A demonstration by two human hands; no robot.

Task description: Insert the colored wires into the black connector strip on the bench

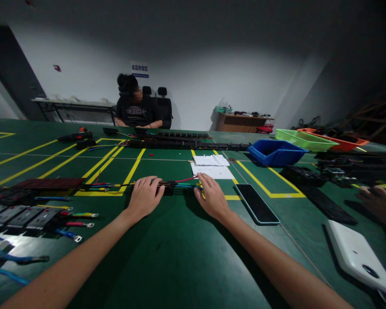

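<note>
A bundle of coloured wires (pixel 179 185) lies across the green table in front of me, with black, blue and red strands showing between my hands. My left hand (pixel 145 195) is closed over its left part, the thumb on the near side. At the right end my right hand (pixel 211 195) grips it between fingers and thumb; a thin red wire (pixel 188 178) runs up to those fingertips. Beyond the left hand, several wire ends with metal lugs (pixel 104 187) stick out. The stretch under each palm is hidden.
White papers (pixel 212 171) lie behind my right hand, a phone (pixel 256 204) to its right. Blue (pixel 276 155) and green (pixel 304 140) bins stand farther back. Black modules with lugged cables (pixel 22 218) fill the left. A white device (pixel 360 255) and another person's hand (pixel 378 201) are at right.
</note>
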